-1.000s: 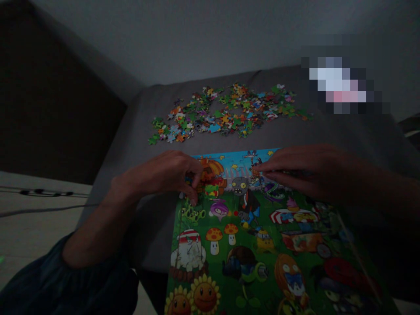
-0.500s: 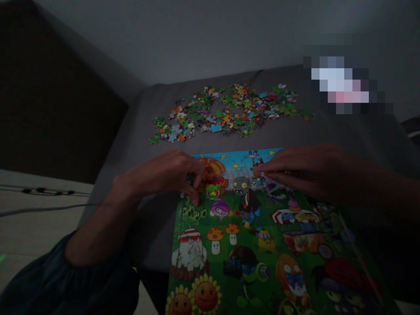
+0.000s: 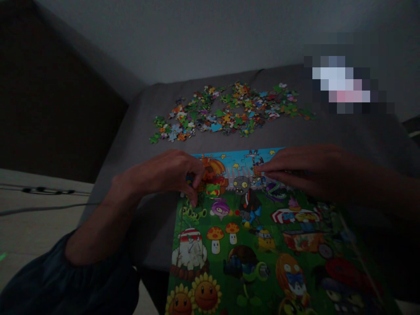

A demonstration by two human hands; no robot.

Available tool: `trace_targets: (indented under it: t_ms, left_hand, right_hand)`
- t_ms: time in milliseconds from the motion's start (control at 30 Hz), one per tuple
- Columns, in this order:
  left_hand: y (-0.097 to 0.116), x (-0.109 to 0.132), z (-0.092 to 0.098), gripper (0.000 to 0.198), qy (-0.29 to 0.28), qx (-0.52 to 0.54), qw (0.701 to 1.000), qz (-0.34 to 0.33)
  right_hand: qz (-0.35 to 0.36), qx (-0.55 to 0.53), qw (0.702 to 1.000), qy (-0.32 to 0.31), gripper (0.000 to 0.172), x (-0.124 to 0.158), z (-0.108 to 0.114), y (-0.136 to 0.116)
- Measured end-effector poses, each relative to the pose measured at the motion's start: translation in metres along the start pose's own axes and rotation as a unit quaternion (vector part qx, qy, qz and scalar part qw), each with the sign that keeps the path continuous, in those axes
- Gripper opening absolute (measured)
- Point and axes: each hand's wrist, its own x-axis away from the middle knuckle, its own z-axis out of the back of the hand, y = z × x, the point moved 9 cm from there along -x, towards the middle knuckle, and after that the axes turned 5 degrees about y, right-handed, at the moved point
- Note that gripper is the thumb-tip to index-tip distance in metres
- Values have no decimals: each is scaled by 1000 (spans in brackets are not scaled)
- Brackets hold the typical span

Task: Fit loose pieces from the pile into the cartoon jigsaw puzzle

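Observation:
A colourful cartoon jigsaw board (image 3: 249,245) lies in front of me on a grey cushion (image 3: 138,127). My left hand (image 3: 167,173) rests on the board's upper left edge with its fingers curled and pinched onto the puzzle surface; whether a piece is between them is too dark to tell. My right hand (image 3: 302,168) lies flat over the board's upper right part, fingers stretched out and pointing left, touching the pieces there. A spread of loose puzzle pieces (image 3: 229,111) lies farther back on the cushion.
The room is dim. A pale floor with a dark cable (image 3: 42,190) shows at the left. A blurred bright patch (image 3: 344,83) sits at the back right. A dark wall or furniture fills the upper left.
Almost nothing differs. Both hands stay in place on the top of the board; the view has shifted very slightly.

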Motion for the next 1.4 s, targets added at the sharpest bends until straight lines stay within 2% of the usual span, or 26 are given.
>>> trace_targets:
  t_ms: [633, 767, 833, 900, 967, 1100, 1167, 1267, 1400]
  left_hand:
    - [1, 1, 2, 33, 9, -16, 1000, -12]
    - [2, 4, 5, 40, 11, -10, 1000, -11]
    - [-1, 3, 11, 45, 30, -15, 999, -6]
    - [-10, 2, 24, 45, 83, -40, 996, 14]
    - [-25, 3, 42, 38, 164, -80, 982, 44]
    - [-56, 14, 77, 27, 333, -158, 924, 103]
    - [-72, 22, 89, 29, 381, -190, 894, 140]
    - [-91, 30, 96, 36, 393, -211, 879, 166]
    - [-112, 27, 89, 45, 333, -237, 894, 183]
  right_hand:
    - [27, 26, 999, -11, 29, -2, -1, -6]
    - [19, 20, 1000, -3, 28, -2, 2, -6]
    - [17, 15, 1000, 1, 28, -2, 2, -6]
    - [13, 10, 1000, 3, 27, -1, 1, -5]
    - [12, 5, 1000, 9, 27, 0, 1, -5]
    - [20, -3, 999, 26, 29, 1, 3, -4]
    - [25, -6, 999, 37, 29, 1, 5, -4]
    - [24, -8, 999, 43, 29, 1, 6, -3]
    - [24, -11, 999, 39, 28, 1, 5, -3]
